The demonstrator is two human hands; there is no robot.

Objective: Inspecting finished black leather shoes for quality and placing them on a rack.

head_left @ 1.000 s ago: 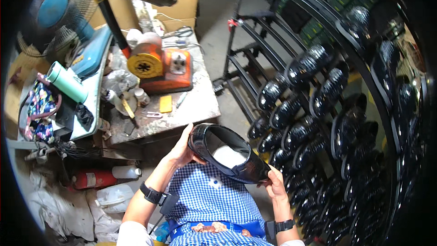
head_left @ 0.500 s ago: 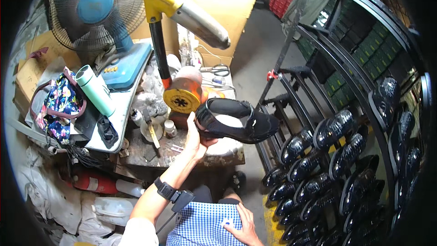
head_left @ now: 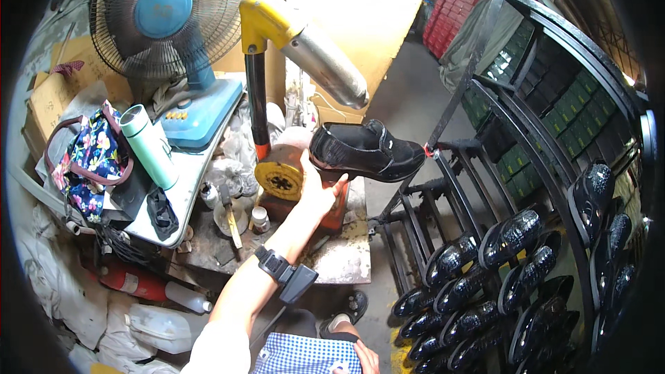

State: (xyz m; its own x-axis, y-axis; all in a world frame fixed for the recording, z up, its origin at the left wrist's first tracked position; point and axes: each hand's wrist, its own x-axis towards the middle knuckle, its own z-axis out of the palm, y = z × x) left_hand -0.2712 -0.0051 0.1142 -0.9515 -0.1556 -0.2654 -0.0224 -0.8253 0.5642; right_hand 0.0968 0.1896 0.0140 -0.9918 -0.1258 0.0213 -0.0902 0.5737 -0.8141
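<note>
The step in hand looks like one-handed positioning: the left hand (head_left: 320, 197) grips a black shoe (head_left: 367, 156) by its heel, opening upward, toe toward 3 o'clock. The shoe hangs below the metal tube (head_left: 329, 69), with the machine's yellow wheel (head_left: 280, 179) at its 9 o'clock; whether shoe and machine touch, I cannot tell. The right hand (head_left: 367, 358), at 6 o'clock, rests open by the checked apron (head_left: 301, 354), partly cut off. With the toe unsupported, any next move calls for a firm heel grip and clearance from the rack (head_left: 465, 90) at 2 o'clock.
</note>
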